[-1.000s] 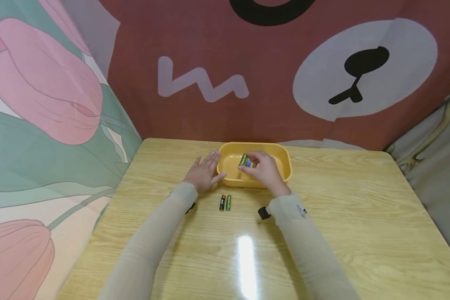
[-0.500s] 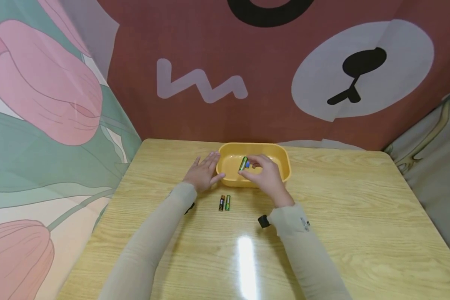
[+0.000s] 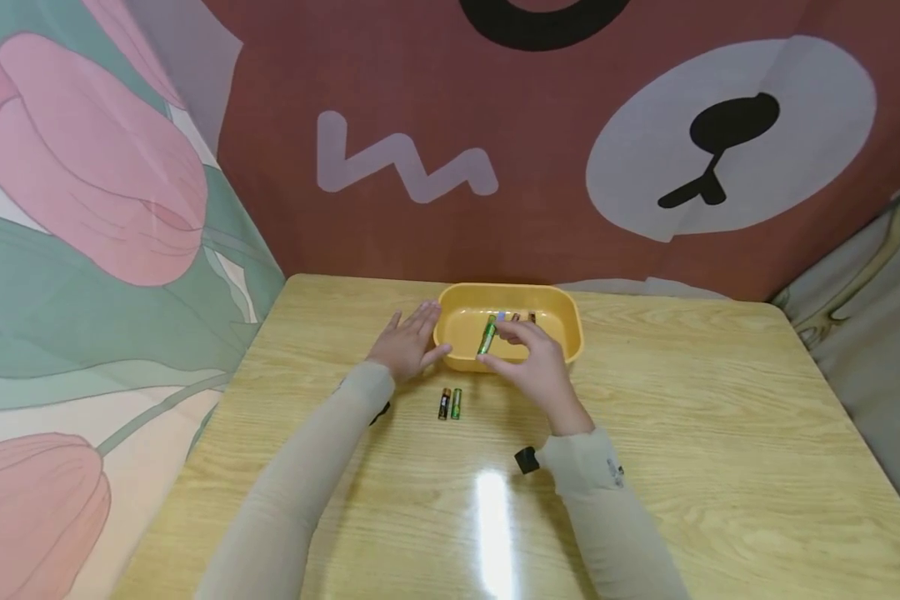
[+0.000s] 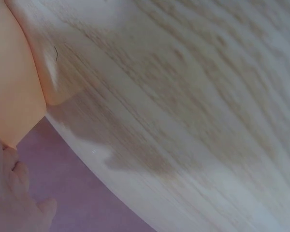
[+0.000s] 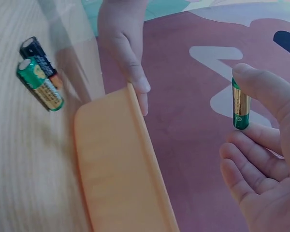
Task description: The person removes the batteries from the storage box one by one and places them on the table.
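Observation:
My right hand (image 3: 536,367) pinches a green and gold battery (image 5: 241,104) by its two ends, between thumb and finger. In the head view this battery overlaps the near side of a yellow plastic bin (image 3: 461,327); the right wrist view shows it above rim height. My left hand (image 3: 408,342) rests at the bin's left end, its fingers straight along the rim. Parts of several more batteries, one with a blue end (image 3: 501,316), show inside the bin behind my right fingers. A black battery (image 3: 444,404) and a green battery (image 3: 457,404) lie side by side before the bin.
The wooden table (image 3: 682,433) ends just behind the bin at a red-brown cloth (image 3: 420,242) with a cartoon bear. A flower-patterned cloth (image 3: 90,167) hangs on the left. Light glares off the tabletop near the front.
My right hand has drawn back toward me with the green battery, from over the bin's middle to its near side. More battery ends now show inside the bin. My left hand stays put.

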A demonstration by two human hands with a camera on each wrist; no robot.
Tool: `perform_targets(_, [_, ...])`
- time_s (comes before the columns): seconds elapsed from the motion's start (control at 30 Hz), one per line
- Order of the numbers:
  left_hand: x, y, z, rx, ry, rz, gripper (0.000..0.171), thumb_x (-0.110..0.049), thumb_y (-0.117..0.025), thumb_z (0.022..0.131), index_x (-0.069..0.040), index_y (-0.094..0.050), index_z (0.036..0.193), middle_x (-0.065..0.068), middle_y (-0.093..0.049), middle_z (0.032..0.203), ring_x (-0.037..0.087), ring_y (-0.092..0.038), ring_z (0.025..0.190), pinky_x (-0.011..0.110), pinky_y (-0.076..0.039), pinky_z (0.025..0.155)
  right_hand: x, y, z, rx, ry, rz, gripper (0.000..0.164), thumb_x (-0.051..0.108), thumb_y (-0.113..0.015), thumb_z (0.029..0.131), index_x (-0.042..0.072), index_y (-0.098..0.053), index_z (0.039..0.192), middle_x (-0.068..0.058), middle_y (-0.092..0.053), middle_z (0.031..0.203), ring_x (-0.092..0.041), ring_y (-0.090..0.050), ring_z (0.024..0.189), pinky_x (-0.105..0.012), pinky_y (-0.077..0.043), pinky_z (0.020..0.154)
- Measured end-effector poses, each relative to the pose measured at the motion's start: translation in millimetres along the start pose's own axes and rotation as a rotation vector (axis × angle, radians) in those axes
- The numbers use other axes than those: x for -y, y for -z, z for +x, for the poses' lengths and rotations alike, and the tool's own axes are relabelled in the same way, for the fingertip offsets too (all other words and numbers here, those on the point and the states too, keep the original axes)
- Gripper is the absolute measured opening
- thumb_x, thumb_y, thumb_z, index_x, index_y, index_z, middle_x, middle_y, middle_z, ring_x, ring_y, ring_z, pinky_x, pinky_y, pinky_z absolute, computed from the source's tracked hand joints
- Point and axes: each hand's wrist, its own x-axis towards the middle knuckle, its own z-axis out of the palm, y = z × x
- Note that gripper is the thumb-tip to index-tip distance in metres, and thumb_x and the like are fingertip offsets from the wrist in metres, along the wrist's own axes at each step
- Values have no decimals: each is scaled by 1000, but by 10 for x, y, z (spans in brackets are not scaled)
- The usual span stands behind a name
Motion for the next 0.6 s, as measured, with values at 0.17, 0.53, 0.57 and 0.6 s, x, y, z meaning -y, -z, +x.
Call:
perform_targets(0.17, [2,-33,-18,-8,-13,26,87,-68,-22,103,-9,-4,164,7,-7,170,22,-6,156,55,-12,124,-34,-44,-104,15,-9,-21,59,24,-89,79,2,-67,129,-14,-67,117,-33,-64,109,-50,-53,96])
perform_targets(0.53, [16,17,11,26,0,23,88,-69,-20,103,-10,1,164,5,-1,170,21,-2,156,54,-9,124,-122,-148,-295,58,-108,219,52,15,-89,78,6,-68,125,-9,-68,115,-38,-63,110,-48,-51,102])
perform_targets(0.57, [13,22,16,30,0,20,87,-69,-20,103,-11,2,164,5,-1,170,21,-1,156,54,-9,124,-138,-162,-311,57,-123,269,51,13,-89,78,6,-68,125,-10,-68,116,-39,-62,111,-47,-50,103])
perform_targets(0.6, [10,25,20,33,0,18,87,-69,-20,103,-11,2,164,5,0,170,21,-1,156,54,-8,124,-154,-172,-325,59,-129,320,51,12,-89,79,5,-68,125,-10,-68,117,-41,-61,113,-45,-49,104])
